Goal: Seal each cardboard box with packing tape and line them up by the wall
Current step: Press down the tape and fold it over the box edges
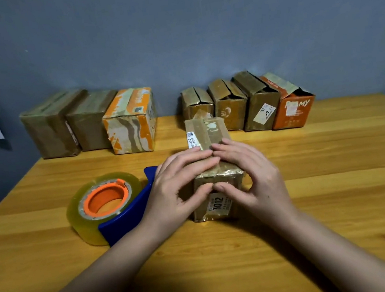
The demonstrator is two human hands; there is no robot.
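Head view: both hands, left hand (pixel 179 184) and right hand (pixel 251 175), press flat fingers on the box (pixel 207 136) at frame center, its long axis pointing away toward the wall (pixel 172 27).

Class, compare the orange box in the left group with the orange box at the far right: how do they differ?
The left orange box has its top flaps flat and closed; the right orange box has flaps standing open. The left one's front looks torn and patchy; the right one's reads "MY". Both stand by the wall.
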